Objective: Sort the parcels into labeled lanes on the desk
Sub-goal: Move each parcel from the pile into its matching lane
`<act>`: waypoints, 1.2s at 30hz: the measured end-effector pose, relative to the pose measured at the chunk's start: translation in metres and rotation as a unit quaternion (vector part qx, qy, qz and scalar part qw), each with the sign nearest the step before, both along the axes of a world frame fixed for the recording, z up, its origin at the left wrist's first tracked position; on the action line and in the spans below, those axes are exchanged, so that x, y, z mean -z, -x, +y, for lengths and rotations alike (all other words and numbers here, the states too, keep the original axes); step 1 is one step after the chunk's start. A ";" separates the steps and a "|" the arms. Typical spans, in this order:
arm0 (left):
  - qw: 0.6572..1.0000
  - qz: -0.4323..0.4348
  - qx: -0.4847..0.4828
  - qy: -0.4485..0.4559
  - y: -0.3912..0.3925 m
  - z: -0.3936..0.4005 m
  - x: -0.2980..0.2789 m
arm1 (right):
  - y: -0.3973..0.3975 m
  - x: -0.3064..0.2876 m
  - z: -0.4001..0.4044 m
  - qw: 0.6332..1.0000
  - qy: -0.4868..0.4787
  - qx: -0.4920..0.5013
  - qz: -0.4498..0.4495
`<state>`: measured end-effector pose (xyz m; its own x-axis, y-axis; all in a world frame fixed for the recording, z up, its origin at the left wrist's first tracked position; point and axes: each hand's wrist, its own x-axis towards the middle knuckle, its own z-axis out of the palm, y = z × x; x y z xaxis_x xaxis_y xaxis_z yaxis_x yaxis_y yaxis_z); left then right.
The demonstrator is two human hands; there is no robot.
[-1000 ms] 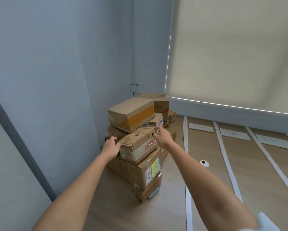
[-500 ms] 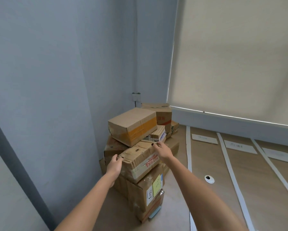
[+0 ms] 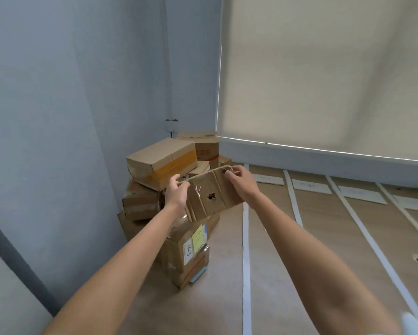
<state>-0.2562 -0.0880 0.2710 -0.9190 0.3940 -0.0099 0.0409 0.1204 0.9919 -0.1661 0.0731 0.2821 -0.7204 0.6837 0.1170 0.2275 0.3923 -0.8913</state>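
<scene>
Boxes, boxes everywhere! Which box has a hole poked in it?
The box held up in both hands, with the left hand and right hand at its ends. It has a ragged dark hole in the side facing the camera; no other box shows one.

Writing on the lane labels (image 3: 312,186) beside the parcel stack (image 3: 179,206) is too small to be read; lower parcels are partly hidden.

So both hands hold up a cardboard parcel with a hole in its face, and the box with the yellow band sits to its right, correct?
Not quite. In the head view both the left hand and the right hand hold the parcel, but the box with the yellow band sits to its left.
</scene>
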 end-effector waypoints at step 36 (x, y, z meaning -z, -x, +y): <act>0.973 -0.035 0.229 -0.005 -0.101 0.085 0.069 | -0.179 0.073 0.018 0.977 0.144 0.152 0.044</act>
<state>-0.1551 -0.0034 0.2021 -0.6442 0.7625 -0.0600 0.0212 0.0962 0.9951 0.0133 0.0913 0.2091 -0.4751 0.8779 -0.0594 0.2129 0.0492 -0.9758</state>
